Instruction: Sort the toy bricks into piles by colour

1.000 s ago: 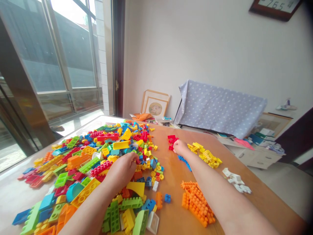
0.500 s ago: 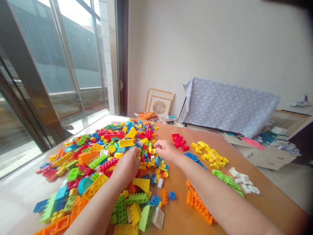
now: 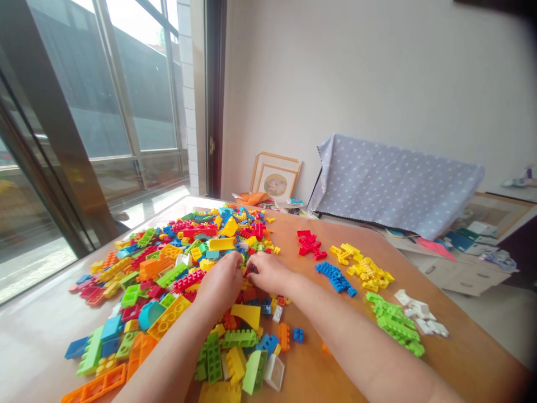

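My left hand (image 3: 222,278) is over the middle of a large heap of mixed toy building bricks (image 3: 174,268), its fingers curled in and whatever they hold hidden. Close beside it, almost touching, my right hand (image 3: 268,273) has its fingers bent together at the heap's right side. A small dark piece seems to show at its fingertips, too small to name. Below the hands lie a curved yellow brick (image 3: 246,316), a white brick (image 3: 277,314) and an orange brick (image 3: 284,337). A small blue brick (image 3: 298,334) sits apart on the table.
Sorted groups lie on the right of the brown table (image 3: 331,375): red bricks (image 3: 310,244), blue bricks (image 3: 335,278), yellow bricks (image 3: 369,271), green bricks (image 3: 396,324) and white bricks (image 3: 420,312). My right forearm hides most of the orange ones. A window (image 3: 142,101) stands at the left.
My right hand has moved left and slightly down, up against my left hand, and its fingers have closed in. My left hand has barely moved. The view has shifted slightly.
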Demonstrator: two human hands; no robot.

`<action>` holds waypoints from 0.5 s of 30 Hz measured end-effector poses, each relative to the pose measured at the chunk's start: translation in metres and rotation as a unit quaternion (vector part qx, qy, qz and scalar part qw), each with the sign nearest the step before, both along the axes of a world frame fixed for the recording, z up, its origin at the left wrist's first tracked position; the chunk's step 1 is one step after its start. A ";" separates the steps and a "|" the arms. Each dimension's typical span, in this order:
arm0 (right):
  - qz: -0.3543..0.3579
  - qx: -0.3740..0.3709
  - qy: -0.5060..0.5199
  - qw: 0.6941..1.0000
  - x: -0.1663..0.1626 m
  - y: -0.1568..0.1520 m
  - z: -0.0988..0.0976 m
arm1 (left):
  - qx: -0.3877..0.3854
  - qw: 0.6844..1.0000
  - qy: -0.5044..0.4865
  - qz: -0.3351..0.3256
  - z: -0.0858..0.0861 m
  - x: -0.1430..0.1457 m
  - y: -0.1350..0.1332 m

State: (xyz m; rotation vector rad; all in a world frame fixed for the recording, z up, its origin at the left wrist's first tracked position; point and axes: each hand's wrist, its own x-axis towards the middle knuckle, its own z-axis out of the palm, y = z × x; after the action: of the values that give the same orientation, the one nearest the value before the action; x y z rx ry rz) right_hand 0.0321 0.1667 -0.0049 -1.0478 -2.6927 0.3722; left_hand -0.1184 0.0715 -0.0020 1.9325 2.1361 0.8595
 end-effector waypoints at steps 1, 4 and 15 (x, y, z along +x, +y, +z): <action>-0.004 -0.020 0.025 0.999 0.001 0.001 -0.002 | -0.002 1.000 0.005 -0.002 0.000 0.000 0.000; -0.028 -0.107 0.112 0.988 0.004 0.004 -0.010 | -0.010 1.000 0.019 -0.007 -0.001 0.000 -0.001; -0.086 -0.368 0.307 0.873 0.013 -0.008 -0.002 | 0.000 0.998 0.009 -0.059 -0.009 -0.002 0.002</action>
State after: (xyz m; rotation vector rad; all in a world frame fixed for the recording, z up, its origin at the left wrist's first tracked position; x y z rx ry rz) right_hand 0.0450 0.1585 -0.0073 -1.0670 -1.8666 1.4866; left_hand -0.1205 0.0731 -0.0114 2.0509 2.0080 0.8235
